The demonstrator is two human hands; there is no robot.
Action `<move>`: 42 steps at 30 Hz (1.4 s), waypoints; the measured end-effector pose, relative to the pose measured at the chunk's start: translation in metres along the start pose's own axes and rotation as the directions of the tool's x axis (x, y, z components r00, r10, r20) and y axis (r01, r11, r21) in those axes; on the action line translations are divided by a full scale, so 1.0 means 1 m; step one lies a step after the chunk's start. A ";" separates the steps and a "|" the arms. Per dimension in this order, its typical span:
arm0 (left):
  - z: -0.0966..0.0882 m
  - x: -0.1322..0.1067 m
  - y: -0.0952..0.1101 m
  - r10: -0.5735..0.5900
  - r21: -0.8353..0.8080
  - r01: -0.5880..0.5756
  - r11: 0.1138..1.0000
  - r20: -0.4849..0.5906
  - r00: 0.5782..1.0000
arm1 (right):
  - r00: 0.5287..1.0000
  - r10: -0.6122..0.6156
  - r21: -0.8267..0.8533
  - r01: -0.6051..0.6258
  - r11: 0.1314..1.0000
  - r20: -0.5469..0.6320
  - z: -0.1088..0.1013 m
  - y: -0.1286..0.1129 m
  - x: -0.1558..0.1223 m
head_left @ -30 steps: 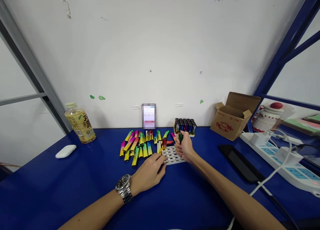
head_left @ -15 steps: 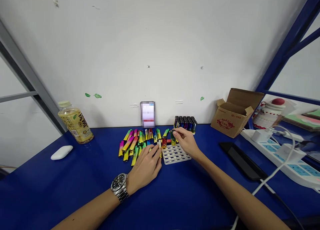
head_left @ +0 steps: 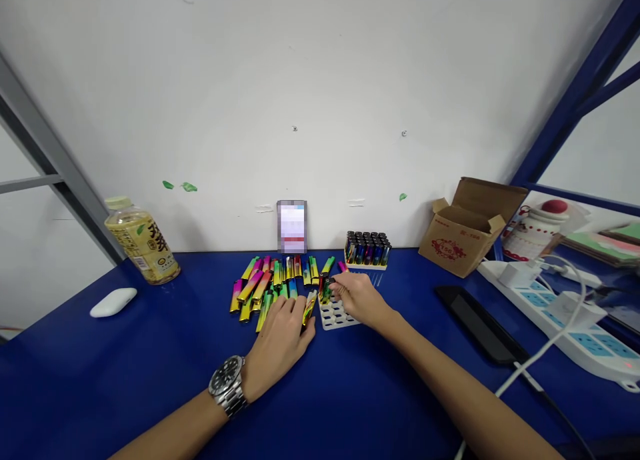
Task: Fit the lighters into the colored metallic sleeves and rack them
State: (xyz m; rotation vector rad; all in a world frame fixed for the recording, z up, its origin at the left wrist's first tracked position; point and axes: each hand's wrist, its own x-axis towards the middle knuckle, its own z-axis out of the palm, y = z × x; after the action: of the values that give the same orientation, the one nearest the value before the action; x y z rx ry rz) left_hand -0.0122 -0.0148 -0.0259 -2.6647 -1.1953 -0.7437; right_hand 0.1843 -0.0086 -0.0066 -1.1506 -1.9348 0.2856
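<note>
A heap of rainbow-coloured lighters (head_left: 273,283) lies on the blue table (head_left: 165,353). My left hand (head_left: 280,337), with a wristwatch, rests at the heap's near edge and its fingers close on one yellow-pink lighter (head_left: 309,309). My right hand (head_left: 357,299) pinches a lighter (head_left: 326,288) upright over the far left corner of a white holed tray (head_left: 336,317). A full tray of standing lighters (head_left: 367,250) sits behind it by the wall.
A tea bottle (head_left: 140,241) and a white case (head_left: 113,302) are at the left. A small card (head_left: 292,226) leans on the wall. At the right are a cardboard box (head_left: 470,225), a black phone (head_left: 475,323), a power strip (head_left: 560,320) with cables.
My right hand came down from near the full tray to the white tray, bringing a lighter. My left hand drew a lighter out of the heap. The view shifted slightly.
</note>
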 end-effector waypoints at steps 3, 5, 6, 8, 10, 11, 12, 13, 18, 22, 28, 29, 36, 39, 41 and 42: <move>0.000 -0.001 0.001 -0.017 -0.055 0.018 0.998 0.010 1.000 | 0.998 0.051 -0.157 -0.044 0.987 0.036 0.001 -0.001 0.001; 0.000 -0.002 0.001 -0.021 -0.073 0.020 0.997 -0.011 1.000 | 0.997 0.046 -0.208 -0.034 0.978 0.054 0.002 -0.001 -0.001; -0.001 -0.002 0.000 -0.023 -0.083 0.021 0.996 -0.026 0.999 | 0.998 0.023 -0.217 -0.012 0.976 0.051 0.002 -0.002 -0.002; -0.004 -0.002 -0.001 -0.035 -0.113 0.027 0.993 -0.077 0.996 | 0.998 -0.048 -0.228 0.053 0.972 0.027 0.002 -0.006 -0.005; -0.008 -0.002 -0.002 -0.068 -0.177 0.040 0.983 -0.156 0.985 | 0.993 -0.121 -0.213 0.117 0.970 -0.008 0.002 -0.012 -0.007; -0.010 -0.003 -0.001 -0.093 -0.225 0.046 0.973 -0.202 0.975 | 0.990 -0.141 -0.201 0.134 0.970 -0.020 0.002 -0.016 -0.008; -0.013 -0.004 0.000 -0.115 -0.282 0.042 0.959 -0.245 0.963 | 0.990 -0.141 -0.183 0.135 0.974 -0.025 0.002 -0.020 -0.009; -0.016 -0.005 0.001 -0.126 -0.343 0.025 0.939 -0.275 0.953 | 0.992 -0.120 -0.157 0.114 0.981 -0.026 0.003 -0.025 -0.009; -0.025 -0.012 0.009 0.000 -0.553 -0.126 0.824 -0.222 0.975 | 0.998 0.065 0.175 -0.064 0.982 0.002 0.010 -0.046 -0.014; -0.023 -0.008 0.004 0.112 -0.491 -0.176 0.853 -0.158 0.981 | 0.967 0.173 0.401 -0.085 0.912 -0.188 0.018 -0.043 -0.013; -0.009 -0.002 -0.011 0.049 -0.151 -0.063 0.986 -0.100 0.994 | 0.849 0.376 0.624 -0.073 0.778 -0.370 0.009 -0.021 -0.004; -0.007 -0.003 -0.012 0.042 -0.108 -0.049 0.993 -0.071 0.997 | 0.831 0.391 0.623 -0.070 0.779 -0.396 0.006 -0.019 -0.003; -0.010 -0.005 -0.007 0.125 -0.088 -0.121 0.989 0.037 0.991 | 0.775 0.632 0.859 -0.331 0.390 0.012 -0.002 -0.010 0.001; -0.014 -0.004 -0.004 0.149 -0.103 -0.147 0.984 0.014 0.989 | 0.655 0.730 0.856 -0.477 0.201 0.193 0.000 -0.010 0.002; -0.015 -0.004 -0.003 0.157 -0.118 -0.158 0.980 -0.015 0.987 | 0.604 0.766 0.851 -0.502 0.151 0.220 0.002 -0.011 0.002; -0.014 -0.004 -0.002 0.156 -0.126 -0.158 0.979 -0.027 0.987 | 0.593 0.774 0.852 -0.504 0.144 0.220 0.003 -0.012 0.002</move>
State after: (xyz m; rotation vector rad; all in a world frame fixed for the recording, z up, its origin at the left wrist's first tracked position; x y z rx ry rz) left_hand -0.0216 -0.0203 -0.0155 -2.8096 -0.9487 -0.8409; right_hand 0.1743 -0.0128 -0.0005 -1.1157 -0.6101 1.3566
